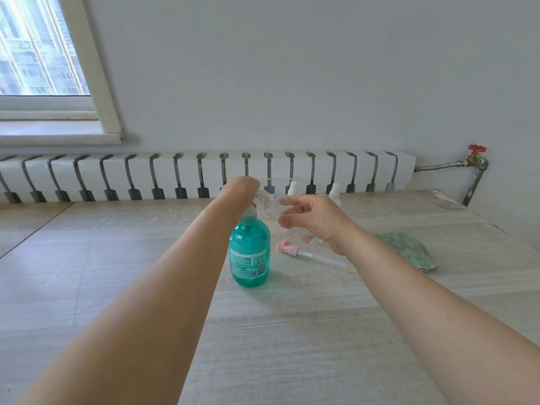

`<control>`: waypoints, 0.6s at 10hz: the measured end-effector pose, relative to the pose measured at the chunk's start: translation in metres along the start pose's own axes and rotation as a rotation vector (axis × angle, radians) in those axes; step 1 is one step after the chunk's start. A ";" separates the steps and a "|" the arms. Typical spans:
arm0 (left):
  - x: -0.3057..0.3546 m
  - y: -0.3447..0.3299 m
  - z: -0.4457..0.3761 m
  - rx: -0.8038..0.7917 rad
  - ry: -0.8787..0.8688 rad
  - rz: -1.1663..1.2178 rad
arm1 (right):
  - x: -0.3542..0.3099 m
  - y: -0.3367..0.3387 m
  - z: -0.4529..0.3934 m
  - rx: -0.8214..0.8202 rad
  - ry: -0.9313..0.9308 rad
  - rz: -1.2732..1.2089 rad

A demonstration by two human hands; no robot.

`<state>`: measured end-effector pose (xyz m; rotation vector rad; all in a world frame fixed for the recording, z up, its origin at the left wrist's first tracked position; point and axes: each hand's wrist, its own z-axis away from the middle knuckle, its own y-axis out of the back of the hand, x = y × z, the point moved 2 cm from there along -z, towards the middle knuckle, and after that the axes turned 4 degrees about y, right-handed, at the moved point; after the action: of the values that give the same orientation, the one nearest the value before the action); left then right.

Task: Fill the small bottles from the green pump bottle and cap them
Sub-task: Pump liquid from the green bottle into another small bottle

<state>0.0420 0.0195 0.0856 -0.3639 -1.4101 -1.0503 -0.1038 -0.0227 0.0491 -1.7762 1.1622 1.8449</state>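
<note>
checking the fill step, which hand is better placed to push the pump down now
Left. The left hand already rests on top of the green pump bottle, while the right hand holds the clear small bottle at the spout.

pump bottle [249, 255] left | loose pump [295, 250] right | cloth [409, 251] far right

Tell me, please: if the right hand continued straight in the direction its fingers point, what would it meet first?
Probably the green pump bottle's spout, where the left hand presses. The right hand points left, holding a clear small bottle there; depth is unclear.
</note>
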 end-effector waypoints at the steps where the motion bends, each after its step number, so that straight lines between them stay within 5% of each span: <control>1: -0.005 -0.006 -0.014 0.022 0.039 -0.138 | 0.003 0.000 0.000 -0.004 -0.003 0.015; 3: -0.012 -0.010 -0.025 -0.011 0.021 -0.288 | 0.012 0.000 -0.003 -0.020 -0.024 0.006; 6: -0.026 -0.011 -0.031 -0.013 -0.041 -0.106 | 0.014 -0.001 -0.001 -0.032 -0.027 -0.014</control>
<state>0.0566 -0.0002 0.0521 -0.3251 -1.4729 -1.1440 -0.1046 -0.0274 0.0355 -1.7661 1.1136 1.8844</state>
